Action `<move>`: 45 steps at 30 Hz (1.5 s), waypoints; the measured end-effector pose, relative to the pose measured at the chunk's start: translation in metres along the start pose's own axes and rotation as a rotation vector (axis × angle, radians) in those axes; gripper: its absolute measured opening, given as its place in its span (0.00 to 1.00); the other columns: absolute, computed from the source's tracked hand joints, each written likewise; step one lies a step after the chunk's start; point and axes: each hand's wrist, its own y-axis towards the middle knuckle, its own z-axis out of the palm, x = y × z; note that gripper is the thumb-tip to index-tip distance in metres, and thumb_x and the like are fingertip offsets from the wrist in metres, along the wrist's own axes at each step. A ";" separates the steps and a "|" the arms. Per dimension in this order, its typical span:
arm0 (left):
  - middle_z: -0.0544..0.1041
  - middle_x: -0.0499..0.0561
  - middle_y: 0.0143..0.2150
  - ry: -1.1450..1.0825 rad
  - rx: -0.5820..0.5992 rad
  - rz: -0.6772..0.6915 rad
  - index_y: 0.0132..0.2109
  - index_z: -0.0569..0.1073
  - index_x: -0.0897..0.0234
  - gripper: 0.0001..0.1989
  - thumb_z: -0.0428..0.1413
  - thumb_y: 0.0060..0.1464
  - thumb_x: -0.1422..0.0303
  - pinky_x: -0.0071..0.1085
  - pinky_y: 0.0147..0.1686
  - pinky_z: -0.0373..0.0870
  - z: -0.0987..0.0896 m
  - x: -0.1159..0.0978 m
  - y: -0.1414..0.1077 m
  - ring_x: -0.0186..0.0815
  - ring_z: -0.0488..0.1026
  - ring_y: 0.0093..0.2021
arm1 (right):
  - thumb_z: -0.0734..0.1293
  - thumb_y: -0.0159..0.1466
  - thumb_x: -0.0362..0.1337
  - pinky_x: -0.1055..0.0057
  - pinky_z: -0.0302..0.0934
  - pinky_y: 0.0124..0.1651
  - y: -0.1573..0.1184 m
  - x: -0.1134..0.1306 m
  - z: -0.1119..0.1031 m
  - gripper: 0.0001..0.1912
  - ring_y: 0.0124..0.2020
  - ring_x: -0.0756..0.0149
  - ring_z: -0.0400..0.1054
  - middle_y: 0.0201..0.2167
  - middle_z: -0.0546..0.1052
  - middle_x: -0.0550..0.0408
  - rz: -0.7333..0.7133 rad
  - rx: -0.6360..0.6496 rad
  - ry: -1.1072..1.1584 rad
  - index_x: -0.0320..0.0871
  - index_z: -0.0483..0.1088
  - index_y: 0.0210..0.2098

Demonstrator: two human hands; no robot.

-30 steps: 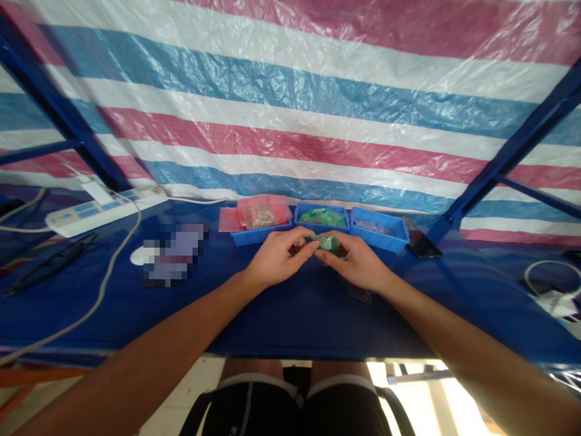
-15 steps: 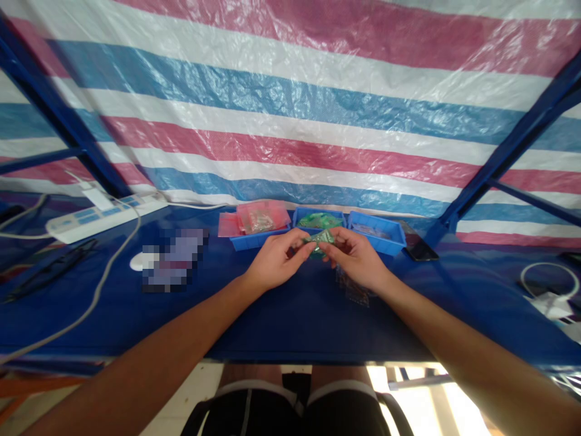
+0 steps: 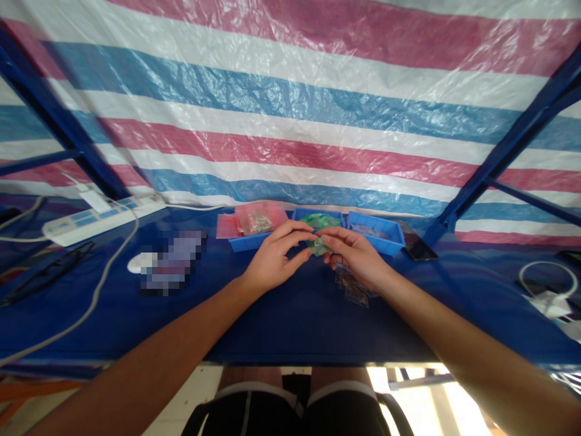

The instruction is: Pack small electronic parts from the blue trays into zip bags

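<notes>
A small green plastic bag (image 3: 319,246) is between my two hands above the table's middle. My right hand (image 3: 354,253) pinches its right side between thumb and fingers. My left hand (image 3: 278,255) is closed around its left edge, thumb below and fingers above; the fingertips partly cover the bag. What the bag contains is too small to make out. Beneath my right hand, several clear small bags (image 3: 351,286) with brownish contents lie on the table. Just beyond the hands, a blue bin (image 3: 341,215) holds green bags (image 3: 318,220).
A left blue bin (image 3: 245,243) is heaped with red bags (image 3: 261,219); a right blue bin (image 3: 379,242) has clear bags. A phone (image 3: 418,243) lies beside it. To the left are a white power strip (image 3: 104,222), a cable (image 3: 102,284) and a blurred-out item (image 3: 175,260).
The fingers of my left hand have lifted and stretched over the green bag's top. The bag looks more folded and sits slightly lower, with my right fingers shifted on it.
</notes>
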 end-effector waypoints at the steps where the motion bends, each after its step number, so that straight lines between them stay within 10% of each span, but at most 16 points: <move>1: 0.80 0.58 0.55 -0.012 -0.002 -0.019 0.56 0.80 0.60 0.11 0.59 0.71 0.65 0.34 0.51 0.80 -0.001 -0.001 0.000 0.41 0.80 0.55 | 0.78 0.64 0.56 0.72 0.67 0.30 -0.001 0.001 0.001 0.24 0.31 0.67 0.74 0.35 0.81 0.53 0.018 0.023 0.008 0.44 0.80 0.47; 6: 0.82 0.52 0.40 -0.011 -0.045 -0.112 0.48 0.80 0.63 0.12 0.58 0.73 0.60 0.29 0.38 0.75 -0.001 -0.006 0.001 0.33 0.77 0.36 | 0.76 0.66 0.60 0.71 0.65 0.29 -0.003 0.001 0.001 0.24 0.27 0.69 0.71 0.31 0.80 0.54 -0.010 0.092 -0.108 0.43 0.76 0.35; 11: 0.81 0.54 0.46 -0.002 -0.063 -0.166 0.62 0.75 0.62 0.19 0.61 0.70 0.58 0.27 0.34 0.76 0.001 -0.003 -0.003 0.33 0.78 0.36 | 0.75 0.66 0.60 0.71 0.54 0.24 0.000 -0.006 -0.004 0.25 0.19 0.71 0.61 0.20 0.71 0.61 -0.042 0.021 -0.197 0.45 0.72 0.29; 21: 0.62 0.62 0.76 0.042 -0.059 -0.005 0.76 0.65 0.52 0.38 0.68 0.63 0.64 0.51 0.65 0.76 0.000 -0.003 0.002 0.54 0.65 0.74 | 0.80 0.61 0.58 0.70 0.46 0.22 -0.003 0.002 0.003 0.31 0.17 0.73 0.50 0.15 0.61 0.65 0.084 0.050 0.039 0.47 0.62 0.23; 27: 0.78 0.58 0.62 0.079 -0.044 0.065 0.59 0.81 0.56 0.15 0.60 0.69 0.71 0.48 0.66 0.72 -0.002 0.002 0.000 0.46 0.75 0.64 | 0.77 0.65 0.60 0.71 0.46 0.22 -0.003 0.000 0.002 0.29 0.17 0.73 0.51 0.15 0.61 0.64 0.066 0.039 0.028 0.46 0.64 0.25; 37: 0.82 0.53 0.43 0.032 -0.098 -0.084 0.51 0.81 0.63 0.09 0.60 0.71 0.63 0.30 0.42 0.74 -0.002 -0.004 0.002 0.35 0.77 0.39 | 0.76 0.64 0.61 0.72 0.60 0.25 0.001 -0.001 0.001 0.25 0.28 0.68 0.67 0.32 0.75 0.58 -0.091 -0.072 -0.124 0.49 0.75 0.48; 45: 0.82 0.52 0.41 0.012 -0.056 -0.132 0.51 0.80 0.63 0.12 0.60 0.72 0.59 0.28 0.38 0.74 0.001 -0.003 -0.001 0.33 0.78 0.37 | 0.81 0.59 0.55 0.69 0.69 0.34 0.002 -0.006 -0.003 0.21 0.31 0.68 0.68 0.34 0.76 0.58 -0.161 -0.031 -0.226 0.47 0.77 0.37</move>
